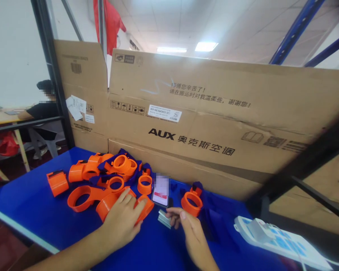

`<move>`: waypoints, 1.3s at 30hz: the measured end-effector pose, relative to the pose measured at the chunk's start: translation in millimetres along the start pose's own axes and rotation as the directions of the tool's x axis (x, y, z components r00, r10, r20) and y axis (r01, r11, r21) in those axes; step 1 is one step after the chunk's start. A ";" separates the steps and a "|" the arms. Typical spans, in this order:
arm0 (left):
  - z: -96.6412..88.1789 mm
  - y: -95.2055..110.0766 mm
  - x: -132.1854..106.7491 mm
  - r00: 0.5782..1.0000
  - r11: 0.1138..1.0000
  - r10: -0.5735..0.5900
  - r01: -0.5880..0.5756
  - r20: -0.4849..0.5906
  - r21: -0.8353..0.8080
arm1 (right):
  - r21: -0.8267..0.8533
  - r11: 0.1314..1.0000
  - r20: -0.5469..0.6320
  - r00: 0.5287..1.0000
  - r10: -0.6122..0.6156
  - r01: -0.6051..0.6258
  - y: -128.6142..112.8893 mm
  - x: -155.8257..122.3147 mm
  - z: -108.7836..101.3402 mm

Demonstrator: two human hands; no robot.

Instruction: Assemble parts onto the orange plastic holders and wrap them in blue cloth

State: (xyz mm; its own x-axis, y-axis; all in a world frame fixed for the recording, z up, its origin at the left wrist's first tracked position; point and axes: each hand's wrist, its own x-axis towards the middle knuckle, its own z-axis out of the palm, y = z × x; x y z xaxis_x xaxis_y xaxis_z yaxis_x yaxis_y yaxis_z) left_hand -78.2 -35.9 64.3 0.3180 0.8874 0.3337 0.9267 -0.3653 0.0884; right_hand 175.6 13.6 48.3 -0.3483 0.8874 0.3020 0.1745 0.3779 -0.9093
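- A pile (101, 173) of orange rings lies loose on the left of the table (31, 203), seemingly unsorted.
- The left hand (121, 222) rests flat, fingers spread, on one ring (145, 209) at the pile's near edge, pressing rather than gripping.
- The phone (161, 192) lies just behind.
- The right hand (190, 233) pinches a small metal piece (164, 219) in its fingertips; it appears joined to no ring yet.
- A lone ring (191, 203) sits just beyond that hand.

The table (31, 203) is bright blue. The plastic rings (106, 206) piled on it are orange, the small clip (164, 219) silver-grey. Behind, brown cardboard (214, 113) carries black print and a white label (164, 113). A red cloth (110, 22) hangs above; the beams (296, 30) are blue.
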 end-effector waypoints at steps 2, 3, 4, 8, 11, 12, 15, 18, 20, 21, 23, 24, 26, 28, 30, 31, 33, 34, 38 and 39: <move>-0.1 12.6 3.3 0.999 0.997 0.053 -0.052 0.011 -0.050 | 0.032 0.999 -0.035 0.999 -0.016 0.017 1.6 -1.0 -0.2; -2.3 18.5 3.8 0.996 0.993 0.088 -0.087 0.007 -0.084 | 0.050 0.999 -0.058 0.998 -0.019 0.022 2.6 -1.3 -0.8; -5.7 24.0 4.2 0.991 0.984 0.134 -0.133 -0.006 -0.121 | 0.066 0.998 -0.088 0.996 -0.015 0.021 3.4 -1.3 -1.7; -23.7 36.8 10.6 0.909 0.876 0.387 -0.414 -0.151 -0.247 | 0.139 0.990 -0.264 0.962 0.070 -0.034 0.1 0.7 -7.6; -28.2 34.2 23.2 0.818 0.758 0.507 -0.573 -0.271 -0.312 | 0.320 0.940 -0.140 0.975 0.172 -0.120 -9.4 0.7 -8.7; -26.3 31.8 28.2 0.784 0.707 0.542 -0.620 -0.304 -0.339 | 0.398 0.901 -0.026 0.979 0.201 -0.175 -12.5 -0.1 -7.6; -10.6 24.3 42.0 0.703 0.601 0.595 -0.711 -0.390 -0.364 | 0.505 0.801 0.184 0.946 0.266 -0.323 -17.1 -3.1 -1.3; 14.9 20.3 49.5 0.744 0.625 0.543 -0.668 -0.389 -0.404 | 0.542 0.780 0.104 0.946 0.307 -0.312 -12.7 -2.1 3.0; 33.6 19.8 50.3 0.780 0.639 0.504 -0.626 -0.371 -0.447 | 0.539 0.793 0.058 0.951 0.302 -0.285 -7.1 1.6 3.0; 42.7 20.0 49.6 0.784 0.656 0.499 -0.620 -0.369 -0.431 | 0.529 0.803 0.050 0.955 0.293 -0.274 -4.3 3.7 2.5; 59.6 20.3 46.5 0.792 0.700 0.464 -0.602 -0.396 -0.384 | 0.501 0.823 0.047 0.958 0.283 -0.268 0.3 7.3 2.0; 66.9 20.4 44.4 0.807 0.723 0.417 -0.573 -0.419 -0.385 | 0.488 0.828 0.047 0.956 0.291 -0.276 1.8 8.4 2.3; 78.2 20.3 39.8 0.841 0.752 0.267 -0.487 -0.471 -0.444 | 0.477 0.823 0.057 0.945 0.323 -0.310 2.9 8.9 4.1; 83.7 20.5 36.1 0.884 0.736 0.121 -0.385 -0.451 -0.557 | 0.491 0.802 0.093 0.936 0.339 -0.339 1.1 7.9 7.1; 83.0 21.2 34.7 0.934 0.687 0.082 -0.305 -0.347 -0.659 | 0.517 0.782 0.142 0.936 0.323 -0.348 -3.4 6.3 10.3; 80.9 21.6 34.9 0.955 0.663 0.091 -0.270 -0.283 -0.698 | 0.528 0.776 0.156 0.937 0.312 -0.346 -6.1 5.6 11.8; 75.1 22.2 36.6 0.978 0.616 0.104 -0.206 -0.181 -0.760 | 0.542 0.773 0.137 0.943 0.304 -0.329 -10.7 4.6 14.1; 72.3 22.1 37.7 0.984 0.586 0.097 -0.179 -0.151 -0.790 | 0.544 0.779 0.105 0.946 0.307 -0.313 -11.7 4.5 14.8; 67.1 20.3 40.7 0.994 0.357 0.054 -0.105 -0.092 -0.928 | 0.501 0.817 0.007 0.945 0.326 -0.285 -5.4 7.1 14.0; 67.1 20.4 40.9 0.997 0.272 0.022 -0.078 -0.075 -0.959 | 0.487 0.825 0.004 0.945 0.327 -0.287 -2.4 8.1 13.4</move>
State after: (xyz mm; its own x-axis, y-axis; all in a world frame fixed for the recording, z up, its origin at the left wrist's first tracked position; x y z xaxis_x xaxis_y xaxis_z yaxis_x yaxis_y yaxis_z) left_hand -32.8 11.8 16.7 0.3227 0.8554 0.4052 0.0345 -0.4385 0.8981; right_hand 160.0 16.4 49.0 -0.2758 0.9611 -0.0130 -0.2048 -0.0720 -0.9762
